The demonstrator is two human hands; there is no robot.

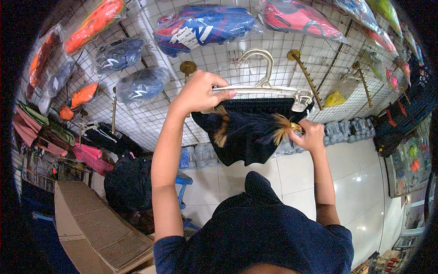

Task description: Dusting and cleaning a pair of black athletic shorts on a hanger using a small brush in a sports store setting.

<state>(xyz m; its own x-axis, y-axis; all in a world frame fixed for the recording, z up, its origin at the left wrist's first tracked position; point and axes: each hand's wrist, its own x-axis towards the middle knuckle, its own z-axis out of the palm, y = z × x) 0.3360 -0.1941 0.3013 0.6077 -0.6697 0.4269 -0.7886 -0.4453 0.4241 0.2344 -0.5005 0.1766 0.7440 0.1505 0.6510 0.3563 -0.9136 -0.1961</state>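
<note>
My left hand [205, 90] grips the left end of a white plastic clip hanger [255, 89], thumb in front of the bar. From it hangs a black garment [244, 150] with a ribbed elastic waistband. The hanger's right clip [302, 101] sits at the waistband's right end; my hand hides the left end. At the garment's right edge, the fingers of my right hand [309, 134] are closed on a small yellow-gold piece [296, 127]. Beside it fans a light-brown tuft [281, 128] of hair-like strands; I cannot tell what it belongs to.
A wire grid wall [219, 65] ahead carries bagged goods, including a blue shoe-like item [205, 27]. Brass display hooks [306, 77] jut from it. Grey bagged items [349, 130] line its foot. An open cardboard box [99, 222] and a black backpack [128, 183] stand at left.
</note>
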